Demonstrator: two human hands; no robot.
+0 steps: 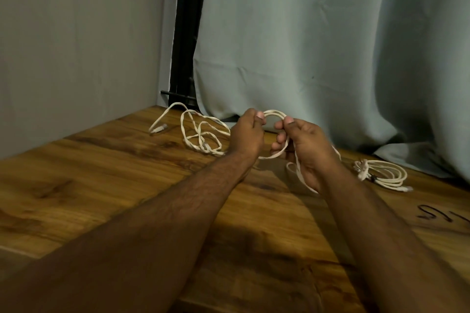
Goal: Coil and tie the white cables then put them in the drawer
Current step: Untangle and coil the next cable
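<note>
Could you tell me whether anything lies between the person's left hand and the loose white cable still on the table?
Nothing visible does. The loose cable lies on bare wooden table just left of the left hand, which grips the held cable together with the right hand.

Loose cable (201, 134): on table (101, 185), far left, before wall.
Held cable (276, 114): between both hands, above table centre.
Tied coil (381, 174): on table, right, before curtain (330, 46).
</note>
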